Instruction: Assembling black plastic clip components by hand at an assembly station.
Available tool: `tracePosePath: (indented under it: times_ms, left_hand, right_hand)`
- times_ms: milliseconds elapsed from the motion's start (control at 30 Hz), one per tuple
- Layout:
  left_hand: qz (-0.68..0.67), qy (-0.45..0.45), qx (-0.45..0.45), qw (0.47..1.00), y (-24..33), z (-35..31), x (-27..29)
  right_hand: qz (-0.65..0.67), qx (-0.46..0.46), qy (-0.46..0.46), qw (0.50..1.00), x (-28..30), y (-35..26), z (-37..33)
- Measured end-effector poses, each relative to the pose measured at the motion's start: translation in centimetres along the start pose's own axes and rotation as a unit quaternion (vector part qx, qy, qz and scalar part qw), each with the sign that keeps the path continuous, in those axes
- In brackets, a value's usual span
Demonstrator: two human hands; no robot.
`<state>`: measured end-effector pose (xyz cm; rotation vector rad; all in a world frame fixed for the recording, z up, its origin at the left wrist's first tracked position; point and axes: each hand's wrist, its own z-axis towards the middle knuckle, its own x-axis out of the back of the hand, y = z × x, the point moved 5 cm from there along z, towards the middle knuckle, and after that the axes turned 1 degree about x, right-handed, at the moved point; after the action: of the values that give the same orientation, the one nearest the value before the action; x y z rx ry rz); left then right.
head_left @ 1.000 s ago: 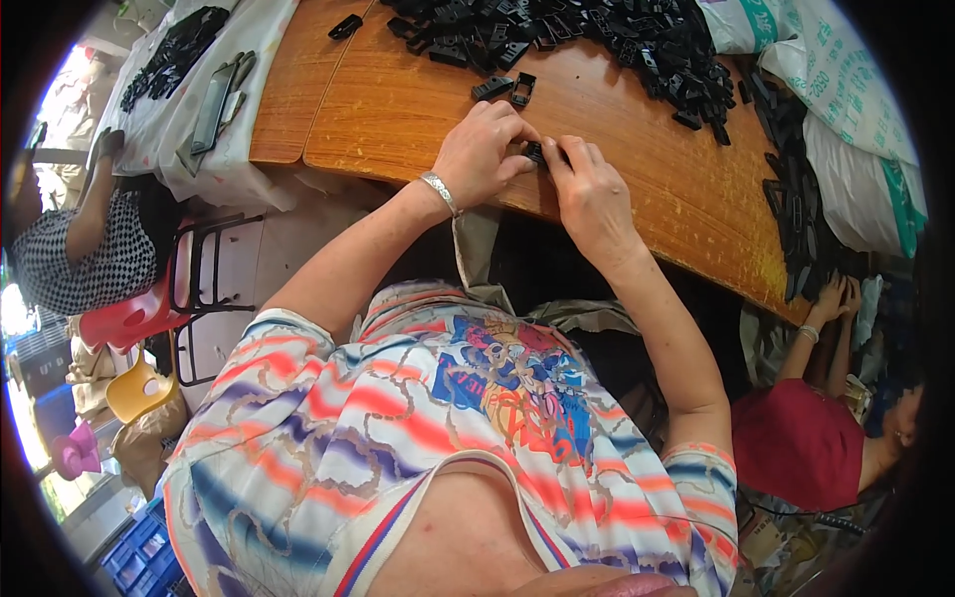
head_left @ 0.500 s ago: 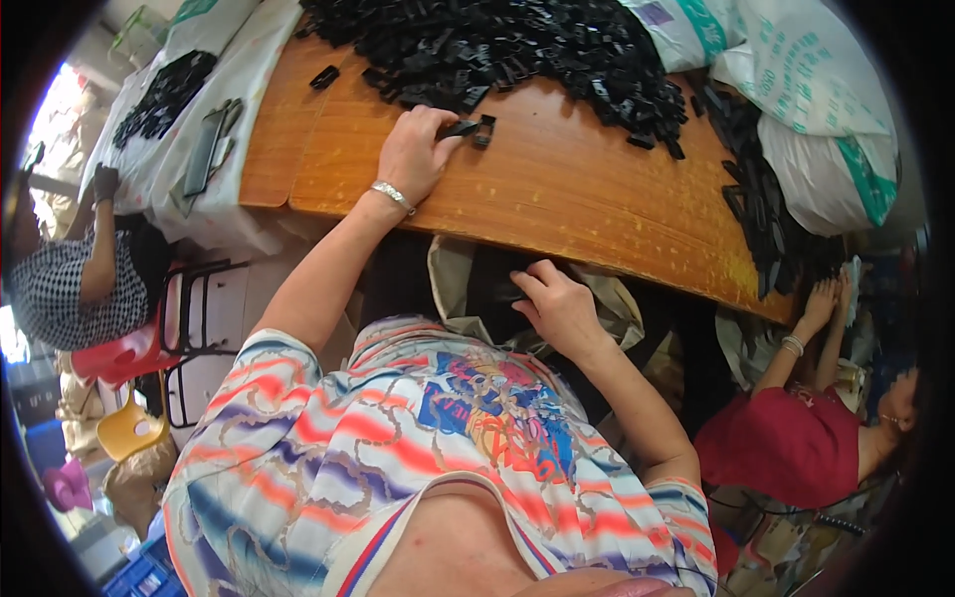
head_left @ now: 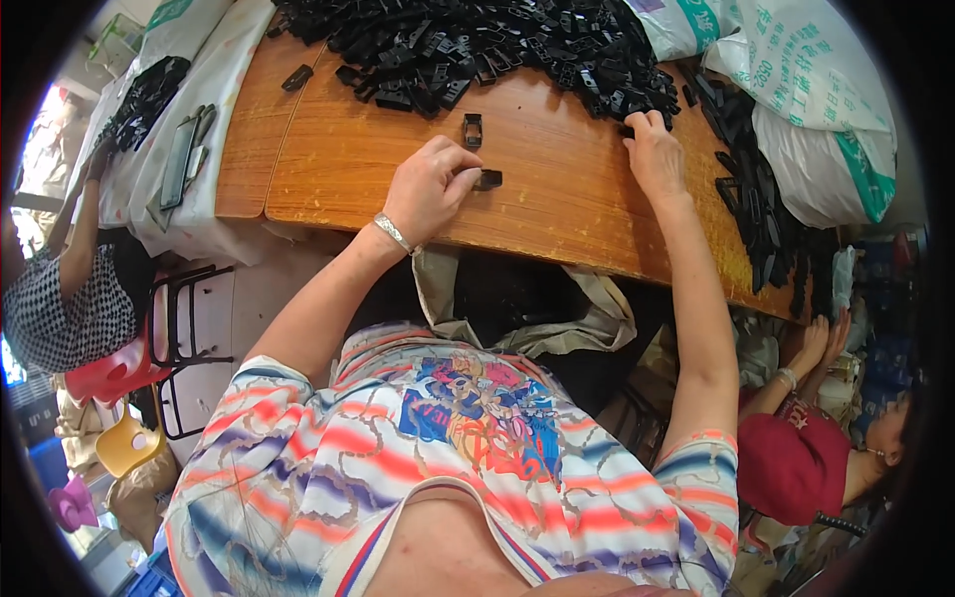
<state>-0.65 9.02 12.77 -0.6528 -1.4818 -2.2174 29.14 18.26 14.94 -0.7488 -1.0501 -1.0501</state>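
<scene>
My left hand (head_left: 430,189) hovers low over the brown table (head_left: 557,194), its thumb and fingers pinched on a small black plastic piece (head_left: 487,180). Just beyond it lies a loose black rectangular frame (head_left: 473,129). A large heap of black plastic pieces (head_left: 517,45) spreads across the far side. At the heap's near right edge, my right hand (head_left: 657,159) has its thumb and fingers closed around a dark piece, mostly hidden by the fingertips. An open beige sack (head_left: 602,328), dark inside, hangs below the table edge in front of me.
White and green woven sacks (head_left: 816,109) stand at the right, beside a strip of longer black parts (head_left: 756,199). One stray piece (head_left: 296,78) lies at the far left. A co-worker in red (head_left: 796,463) sits right; another in a checked top (head_left: 75,298) sits left.
My right hand has moved from above the sack up to the heap's right edge. The left hand has come nearer the table edge, and a black frame now lies loose beyond it.
</scene>
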Motion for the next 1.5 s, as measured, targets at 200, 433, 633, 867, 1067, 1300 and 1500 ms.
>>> tracePosePath:
  times_ms: [200, 433, 633, 867, 1067, 1300, 1500]
  left_hand:
    - [-0.079, -0.030, -0.003, 0.996, 0.1, -1.0, 0.6]
    - [0.024, -0.021, -0.068, 0.997, 0.1, -1.4, 0.3]
    - [0.052, 0.041, -0.069, 0.995, -0.3, -1.5, 0.7]
    - [0.085, 0.024, -0.059, 0.994, 0.0, -1.1, 0.3]
    - [0.076, 0.013, -0.047, 0.996, -0.2, -0.9, 0.2]
    - [0.058, 0.022, -0.039, 0.997, -0.1, -1.1, 0.3]
    - [0.060, 0.010, -0.020, 0.998, -0.4, -1.2, 0.2]
  right_hand:
    - [-0.058, -0.028, -0.096, 0.993, -0.3, 0.1, 0.9]
    - [0.388, -0.285, -0.060, 0.875, -2.0, -2.8, -3.0]
    - [0.215, -0.116, 0.038, 0.969, 1.2, -3.6, -4.6]
    - [0.199, -0.004, -0.049, 0.979, 1.6, -6.6, -4.7]
    - [0.284, 0.107, -0.007, 0.953, 2.7, -15.4, -3.5]
    - [0.235, 0.161, -0.051, 0.957, 2.1, -16.9, -3.1]
    - [0.157, 0.175, -0.043, 0.971, 2.1, -18.3, -3.6]
